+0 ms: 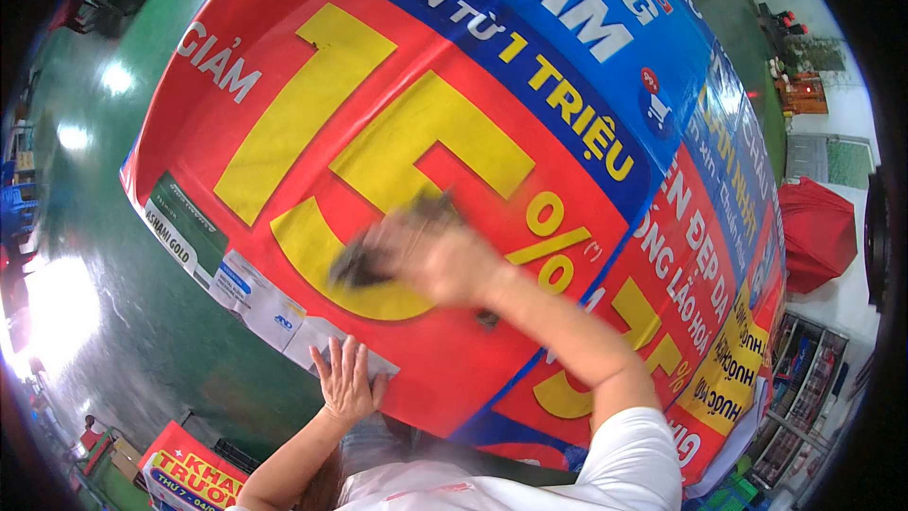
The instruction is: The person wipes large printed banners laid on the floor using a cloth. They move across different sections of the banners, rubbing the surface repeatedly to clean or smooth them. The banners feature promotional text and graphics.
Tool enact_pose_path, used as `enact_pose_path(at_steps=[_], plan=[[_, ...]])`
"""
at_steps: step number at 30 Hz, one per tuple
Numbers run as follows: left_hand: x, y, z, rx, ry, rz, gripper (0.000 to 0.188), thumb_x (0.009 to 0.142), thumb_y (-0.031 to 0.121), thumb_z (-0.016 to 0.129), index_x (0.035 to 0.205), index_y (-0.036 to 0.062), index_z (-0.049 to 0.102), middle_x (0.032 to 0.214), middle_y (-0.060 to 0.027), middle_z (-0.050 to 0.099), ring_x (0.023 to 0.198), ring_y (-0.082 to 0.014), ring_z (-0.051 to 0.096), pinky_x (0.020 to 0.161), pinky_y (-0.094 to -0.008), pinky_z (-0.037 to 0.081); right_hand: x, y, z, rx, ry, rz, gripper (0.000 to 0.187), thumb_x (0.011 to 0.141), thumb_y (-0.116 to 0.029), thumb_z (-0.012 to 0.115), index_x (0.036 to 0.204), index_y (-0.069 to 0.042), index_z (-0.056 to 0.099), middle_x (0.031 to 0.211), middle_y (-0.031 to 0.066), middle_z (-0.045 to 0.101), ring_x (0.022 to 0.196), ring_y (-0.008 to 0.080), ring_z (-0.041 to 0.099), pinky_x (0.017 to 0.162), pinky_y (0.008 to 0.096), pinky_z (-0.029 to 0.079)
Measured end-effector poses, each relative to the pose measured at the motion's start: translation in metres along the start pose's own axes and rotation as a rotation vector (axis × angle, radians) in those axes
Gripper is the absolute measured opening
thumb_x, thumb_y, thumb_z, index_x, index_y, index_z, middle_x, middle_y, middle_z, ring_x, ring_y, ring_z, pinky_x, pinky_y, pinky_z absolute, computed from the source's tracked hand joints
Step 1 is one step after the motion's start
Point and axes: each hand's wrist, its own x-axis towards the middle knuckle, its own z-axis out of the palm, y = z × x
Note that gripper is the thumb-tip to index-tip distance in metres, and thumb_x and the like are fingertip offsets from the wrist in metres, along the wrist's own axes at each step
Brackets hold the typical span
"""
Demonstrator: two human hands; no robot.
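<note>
Counted one large red, blue and yellow printed vinyl banner spread over the green floor. One smaller red and yellow printed sign lay at lower left. Two bare hands were in view: left hand and right hand. One dark cloth-like object was there, blurred. One red folded fabric bundle sat at right.

Large red-blue banner with yellow numerals, spread flat; dark blurred cloth on it.

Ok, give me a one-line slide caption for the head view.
Left hand flat on a big red, yellow and blue banner; right hand, blurred, holds a dark object on it.
</note>
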Motion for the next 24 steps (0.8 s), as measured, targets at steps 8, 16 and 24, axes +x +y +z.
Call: enact_pose_path(at_steps=[8,16,24], plan=[[0.009,0.0,-0.014,0.077,-0.142,0.049,0.055,0.081,0.035,0.057,0.131,0.0129,0.058,0.141,-0.0052,0.05,0.138,-0.0249,0.038,0.116,-0.0562,0.008,0.134,0.23,-0.12,-0.699,0.463,0.786,0.047,0.098,-0.029,0.044,0.141,-0.01,0.042,0.141,0.0168,0.046,0.129,0.0353,0.044,0.104,0.0502,0.037],[0.014,0.002,-0.016,0.063,-0.17,0.035,0.058,0.082,0.038,0.058,0.136,0.0163,0.054,0.144,-0.0017,0.048,0.138,-0.022,0.037,0.116,-0.0563,0.007,0.169,-0.026,0.028,0.041,-0.074,-0.433,0.036,0.083,-0.016,0.056,0.119,-0.012,0.061,0.129,0.011,0.058,0.131,0.0276,0.046,0.11,0.0508,0.029],[0.015,0.002,-0.019,0.023,-0.138,0.039,0.06,0.082,0.037,0.059,0.138,0.0165,0.051,0.146,-0.0016,0.045,0.138,-0.0193,0.038,0.115,-0.0549,0.009,0.196,0.163,-0.081,-0.193,0.588,0.135,0.029,0.087,-0.007,0.049,0.111,0.001,0.061,0.111,0.0225,0.063,0.106,0.0374,0.06,0.092,0.0439,0.048]])
